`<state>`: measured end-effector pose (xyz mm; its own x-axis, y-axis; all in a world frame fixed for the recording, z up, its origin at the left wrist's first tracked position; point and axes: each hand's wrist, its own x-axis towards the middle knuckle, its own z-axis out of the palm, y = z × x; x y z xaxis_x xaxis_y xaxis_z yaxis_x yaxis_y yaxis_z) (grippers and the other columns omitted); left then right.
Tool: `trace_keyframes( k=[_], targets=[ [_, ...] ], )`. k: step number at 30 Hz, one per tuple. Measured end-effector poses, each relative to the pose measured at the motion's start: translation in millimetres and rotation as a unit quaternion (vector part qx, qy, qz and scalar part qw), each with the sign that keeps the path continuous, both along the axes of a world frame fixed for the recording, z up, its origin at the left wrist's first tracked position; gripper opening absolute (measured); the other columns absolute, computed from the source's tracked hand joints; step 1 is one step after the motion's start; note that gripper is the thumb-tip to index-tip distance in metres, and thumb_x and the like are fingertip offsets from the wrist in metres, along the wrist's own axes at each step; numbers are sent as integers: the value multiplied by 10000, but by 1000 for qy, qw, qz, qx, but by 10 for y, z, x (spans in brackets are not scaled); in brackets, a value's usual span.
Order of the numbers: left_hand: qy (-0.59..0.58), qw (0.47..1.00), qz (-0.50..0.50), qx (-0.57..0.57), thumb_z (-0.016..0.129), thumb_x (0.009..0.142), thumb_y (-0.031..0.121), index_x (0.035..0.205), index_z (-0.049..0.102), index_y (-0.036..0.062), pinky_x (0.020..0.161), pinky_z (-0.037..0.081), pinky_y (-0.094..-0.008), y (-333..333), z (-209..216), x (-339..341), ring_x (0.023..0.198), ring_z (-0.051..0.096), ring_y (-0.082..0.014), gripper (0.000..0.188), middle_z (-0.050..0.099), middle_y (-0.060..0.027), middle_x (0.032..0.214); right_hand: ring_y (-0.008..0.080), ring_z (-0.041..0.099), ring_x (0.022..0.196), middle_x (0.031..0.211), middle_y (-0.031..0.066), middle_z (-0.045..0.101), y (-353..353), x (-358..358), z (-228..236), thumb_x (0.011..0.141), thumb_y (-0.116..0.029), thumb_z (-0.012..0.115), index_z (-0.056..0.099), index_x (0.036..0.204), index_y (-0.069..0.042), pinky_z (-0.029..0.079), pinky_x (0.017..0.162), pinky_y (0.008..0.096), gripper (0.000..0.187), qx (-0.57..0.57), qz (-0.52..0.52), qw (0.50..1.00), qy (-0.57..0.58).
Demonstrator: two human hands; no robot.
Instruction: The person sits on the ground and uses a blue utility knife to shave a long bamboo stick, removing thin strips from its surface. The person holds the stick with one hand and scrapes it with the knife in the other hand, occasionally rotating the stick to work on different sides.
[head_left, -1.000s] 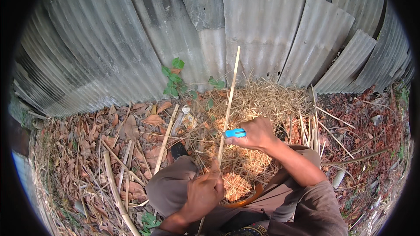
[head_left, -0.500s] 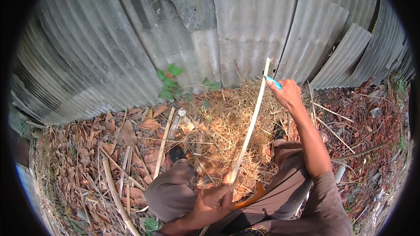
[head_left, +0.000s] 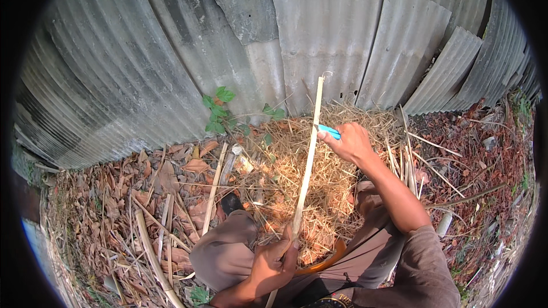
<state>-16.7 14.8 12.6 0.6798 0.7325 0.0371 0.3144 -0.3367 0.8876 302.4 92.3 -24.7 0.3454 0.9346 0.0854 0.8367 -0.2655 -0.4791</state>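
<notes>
My left hand [head_left: 274, 262] is closed round the lower part of a long pale strip [head_left: 309, 162] that looks like split bamboo. The strip slants up and away, its far end standing before the metal sheets with a thin curl at the tip. My right hand [head_left: 351, 142] grips a knife with a bright blue handle [head_left: 329, 132]. Its blade meets the strip's upper half and is mostly hidden there. Beneath the strip lies a heap of thin straw-coloured shavings [head_left: 337, 177], between my legs.
A fence of grey corrugated sheets [head_left: 325, 34] stands ahead. Dry leaves [head_left: 137, 177], loose sticks [head_left: 214, 188] and a thick pole [head_left: 153, 254] lie at left. A green plant [head_left: 218, 111] grows by the fence. A curved orange-brown object [head_left: 328, 259] lies by my lap.
The strip's far end has swung left and stands more upright. My right hand and the knife have moved left and down along it, nearer to me. My left hand still holds the lower part.
</notes>
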Motion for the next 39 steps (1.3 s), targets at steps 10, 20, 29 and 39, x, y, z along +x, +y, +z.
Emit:
trace_keyframes(
  k=[10, 20, 29, 39],
  targets=[
    [-43, 998, -26, -32, 569, 899, 45, 877, 612, -28, 431, 354, -269, -122, -50, 18, 463, 432, -60, 88, 474, -70, 532, 386, 625, 609, 553, 209, 585, 136, 582, -47, 735, -819, 422, 634, 591, 2, 481, 606, 501, 860, 39, -110, 991, -67],
    [-26, 998, -55, -34, 567, 874, 9, 853, 564, -32, 404, 360, -341, -100, -49, 58, 400, 479, -210, 46, 472, -132, 534, 392, 639, 637, 610, 220, 618, 174, 1032, -172, 715, -811, 480, 649, 644, 41, 489, 609, 492, 871, 62, -189, 978, -68],
    [-41, 992, -116, -10, 588, 878, 64, 1047, 624, -4, 481, 427, -281, -88, 163, -11, 469, 534, -187, 186, 579, -103, 619, 413, 658, 851, 816, 325, 639, 121, 1664, -892, 765, -818, 388, 655, 791, 126, 493, 775, 474, 982, 21, -404, 914, 31],
    [-136, 951, 101, -258, 510, 970, 104, 979, 589, -21, 490, 350, -203, 151, 70, 140, 541, 429, -26, 148, 472, 21, 604, 331, 609, 534, 481, 167, 549, 50, 86, -33, 762, -787, 448, 629, 578, -19, 470, 582, 486, 811, 21, -18, 999, 32]
  ],
)
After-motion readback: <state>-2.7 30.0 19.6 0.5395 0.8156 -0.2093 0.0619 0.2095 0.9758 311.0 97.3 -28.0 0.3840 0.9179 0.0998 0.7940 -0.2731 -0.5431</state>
